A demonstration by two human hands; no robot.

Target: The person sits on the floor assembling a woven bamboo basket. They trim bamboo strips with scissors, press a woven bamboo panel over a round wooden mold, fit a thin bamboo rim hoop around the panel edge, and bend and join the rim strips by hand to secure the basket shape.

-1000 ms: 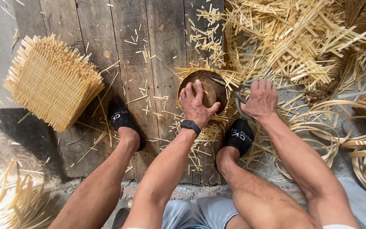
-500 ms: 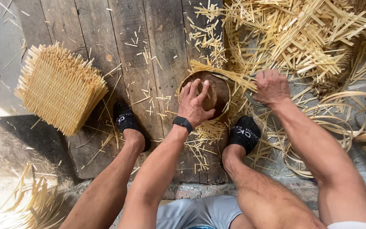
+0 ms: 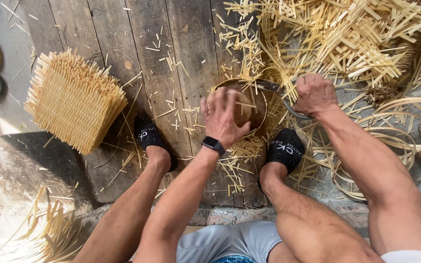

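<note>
Two hands work over a small round woven bamboo basket [image 3: 242,104] that sits on the dark wooden plank floor [image 3: 181,44] between the person's black-socked feet. The left hand [image 3: 224,117] lies spread on top of the basket, fingers wide, pressing it down. The right hand [image 3: 314,94] is closed around the handles of metal shears [image 3: 275,87], whose blade reaches to the basket's far rim. Half a second ago that hand sat closer to the rim; it has since drawn slightly outward, while the left hand has stayed on the basket. Loose pale bamboo strips [image 3: 337,34] lie heaped beyond, and a stack of square woven bamboo mats [image 3: 74,100] rests well apart to the left.
</note>
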